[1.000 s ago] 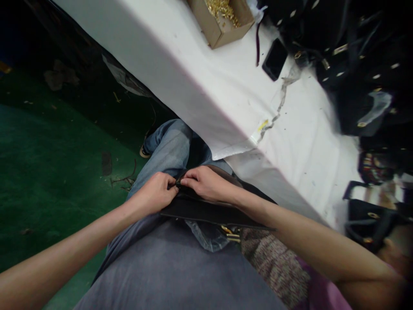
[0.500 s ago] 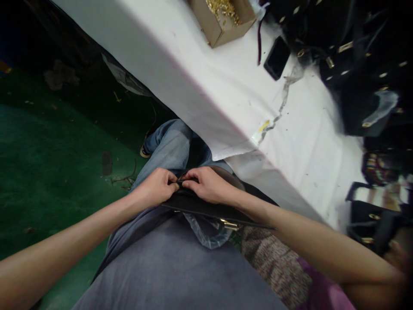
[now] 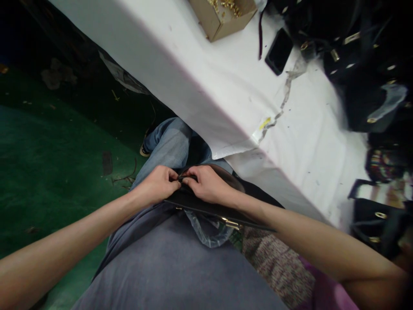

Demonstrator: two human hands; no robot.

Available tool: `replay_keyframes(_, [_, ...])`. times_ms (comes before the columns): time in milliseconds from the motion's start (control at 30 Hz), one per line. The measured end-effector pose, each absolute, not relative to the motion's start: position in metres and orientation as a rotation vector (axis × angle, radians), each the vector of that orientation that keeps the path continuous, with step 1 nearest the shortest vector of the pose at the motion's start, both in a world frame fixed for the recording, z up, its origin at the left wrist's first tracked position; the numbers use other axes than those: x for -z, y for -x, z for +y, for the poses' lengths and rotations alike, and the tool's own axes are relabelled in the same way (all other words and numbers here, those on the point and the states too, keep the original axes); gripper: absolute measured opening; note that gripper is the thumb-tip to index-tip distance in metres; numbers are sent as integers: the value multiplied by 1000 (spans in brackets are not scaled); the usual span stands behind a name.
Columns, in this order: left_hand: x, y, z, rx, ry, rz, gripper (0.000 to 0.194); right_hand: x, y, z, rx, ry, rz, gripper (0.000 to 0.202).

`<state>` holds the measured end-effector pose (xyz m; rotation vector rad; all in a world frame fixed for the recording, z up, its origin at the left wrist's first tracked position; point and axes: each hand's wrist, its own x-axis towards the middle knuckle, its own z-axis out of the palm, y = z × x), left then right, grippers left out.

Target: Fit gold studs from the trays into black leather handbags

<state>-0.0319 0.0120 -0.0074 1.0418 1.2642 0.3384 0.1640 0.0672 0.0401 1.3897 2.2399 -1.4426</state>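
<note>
A black handbag (image 3: 206, 207) rests on my lap, with gold-coloured metal fittings and a handle (image 3: 209, 236) wrapped in clear plastic on the side nearest my body. My left hand (image 3: 162, 183) pinches the bag's black edge at its left end. Right beside it, my right hand (image 3: 206, 183) pinches the same dark edge between thumb and fingers. The fingertips of both hands almost meet. What exactly lies between them is too small and dark to make out.
A white-covered table (image 3: 200, 90) runs diagonally ahead. On it lie an open cardboard box (image 3: 219, 28) of small gold pieces and a black phone (image 3: 279, 51). Several black bags (image 3: 361, 86) crowd the right side. Scraps litter the green floor (image 3: 64, 172).
Both hands keep their pinch on the bag and have barely shifted. The table items sit slightly higher in view, and the bags at right slightly farther right, as the camera has turned a little.
</note>
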Motion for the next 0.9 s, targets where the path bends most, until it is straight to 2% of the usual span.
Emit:
replay_keyframes(367, [0,44,18,-284,-1201,1302,26,-42,-167,75,1777,-1349,1965,22])
replay_keyframes(900, [10,38,16,-311,-1254,1278,26,-44,-167,68,1562,-1410,2182,22])
